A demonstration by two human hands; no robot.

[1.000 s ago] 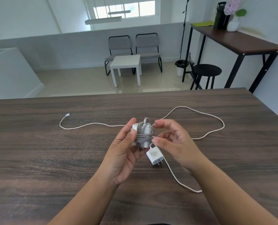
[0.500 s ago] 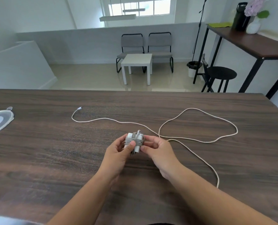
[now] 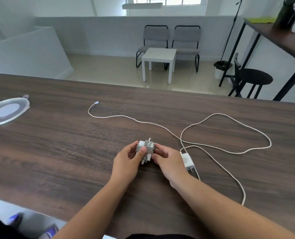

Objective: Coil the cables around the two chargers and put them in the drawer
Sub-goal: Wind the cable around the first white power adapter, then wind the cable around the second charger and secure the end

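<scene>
Head view: left hand (image 3: 126,163) and right hand (image 3: 169,163) both pinch the first charger (image 3: 146,150) between them, low over the table (image 3: 57,152). Left thumb lies across the grey cable (image 3: 146,149) wraps, fingers curled behind. Right fingertips grip the block's right side. Can't tell whether the block touches the wood or sits just above it.

That charger looks done: grey cable wound tight round its middle, a short end poking up at the top. Judgement: step in hand is tucking or checking that loose end so the coil holds.

Second charger (image 3: 187,161) lies on the table just beside the right wrist, prongs toward the person, untouched. Its white cable (image 3: 229,135) is fully uncoiled: one loop off to the right, a long run left across the table to the small plug end (image 3: 96,102), and a tail curling toward the near edge by the right forearm.

A clear round lid (image 3: 7,111) sits at the far left edge, well apart from the work.

No drawer visible here, so can't say where the chargers go.

Progress, as I read it: one of two coiled, nothing stowed.

Next move calls for: park the wrapped charger without letting the end spring loose, pick up the second block, then feed the long white cable in evenly. Risk: it snags on its own crossing loop.
</scene>
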